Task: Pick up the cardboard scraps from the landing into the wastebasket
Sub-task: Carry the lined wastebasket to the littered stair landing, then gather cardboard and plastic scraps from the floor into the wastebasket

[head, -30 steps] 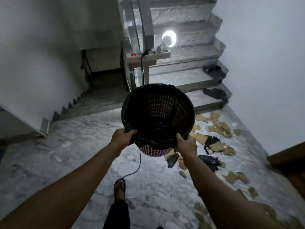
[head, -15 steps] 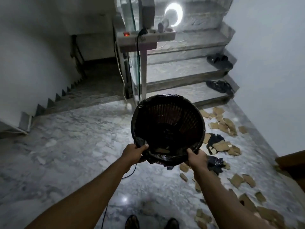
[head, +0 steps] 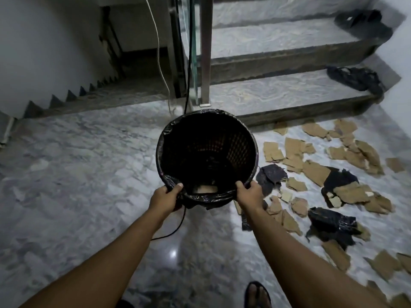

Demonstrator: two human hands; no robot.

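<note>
I hold a round mesh wastebasket (head: pixel 244 150) lined with a black bag, its mouth turned up toward me, low over the marble landing. My left hand (head: pixel 165 196) grips the near rim on the left and my right hand (head: pixel 248 194) grips it on the right. A pale scrap shows inside near the rim. Several brown cardboard scraps (head: pixel 315 172) lie scattered over the floor to the right of the basket, mixed with torn black plastic pieces (head: pixel 331 223).
Steps rise behind the scraps, with dark sandals (head: pixel 355 77) on the lowest step and another pair (head: pixel 362 20) higher. A metal and glass railing post (head: pixel 205 52) stands behind the basket. Cables (head: pixel 189 63) hang there. Stairs descend at the left. My sandalled foot (head: pixel 258 294) is below.
The wastebasket has come down closer to the floor and its mouth has turned more upward. My view has tilted down and moved nearer the scraps.
</note>
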